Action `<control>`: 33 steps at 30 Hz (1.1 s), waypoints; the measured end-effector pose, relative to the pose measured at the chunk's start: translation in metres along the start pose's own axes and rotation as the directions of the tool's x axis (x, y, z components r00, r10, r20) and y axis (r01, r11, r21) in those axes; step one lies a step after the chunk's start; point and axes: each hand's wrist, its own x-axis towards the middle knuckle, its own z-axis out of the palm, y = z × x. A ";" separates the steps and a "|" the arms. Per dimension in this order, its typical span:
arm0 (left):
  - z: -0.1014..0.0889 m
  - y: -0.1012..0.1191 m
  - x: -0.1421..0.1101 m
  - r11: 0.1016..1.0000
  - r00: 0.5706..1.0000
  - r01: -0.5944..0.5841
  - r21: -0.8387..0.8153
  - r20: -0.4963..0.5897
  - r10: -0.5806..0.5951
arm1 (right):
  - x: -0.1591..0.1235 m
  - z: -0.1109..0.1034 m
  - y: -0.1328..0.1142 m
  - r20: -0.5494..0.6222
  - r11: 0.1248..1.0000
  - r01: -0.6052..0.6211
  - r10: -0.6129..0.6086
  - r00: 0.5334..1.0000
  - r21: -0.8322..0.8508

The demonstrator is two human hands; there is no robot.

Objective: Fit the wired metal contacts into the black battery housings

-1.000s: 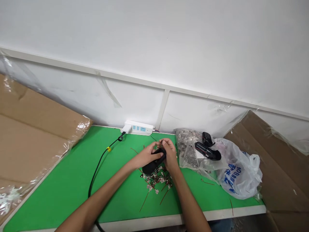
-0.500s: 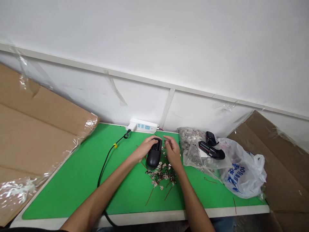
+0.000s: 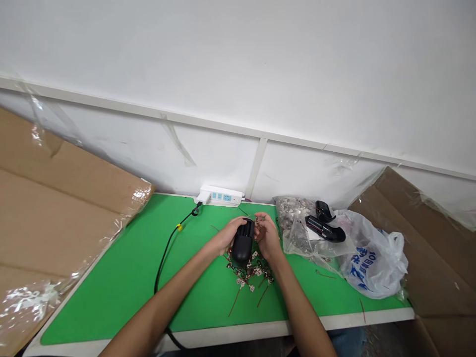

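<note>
A black, rounded plastic housing (image 3: 242,250) with a slotted compartment at its far end is gripped by my left hand (image 3: 227,235), thumb on the upper part. Close by on the right, the fingers of my right hand (image 3: 268,237) pinch a small metal piece, too small to make out fully, beside the housing's far end. Below both hands lies a pile of small metal contact pieces (image 3: 256,271), some with thin reddish-brown wires. The housing covers part of this pile.
A white power strip (image 3: 222,197) with a black cable (image 3: 163,263) sits against the wall. To the right are a clear bag of metal parts (image 3: 292,218), more black housings (image 3: 325,229) on it, and a white plastic bag (image 3: 383,263). Cardboard (image 3: 63,208) flanks the green table (image 3: 122,277).
Both hands and the housing have shifted slightly right and lower in view, partly with the camera. My right fingers have come nearer the housing's far end.
</note>
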 end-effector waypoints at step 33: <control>-0.017 0.012 0.007 0.993 0.948 -0.103 0.065 -0.296 0.118 | 0.007 -0.022 -0.001 0.003 0.881 0.088 -0.098 0.995 -0.465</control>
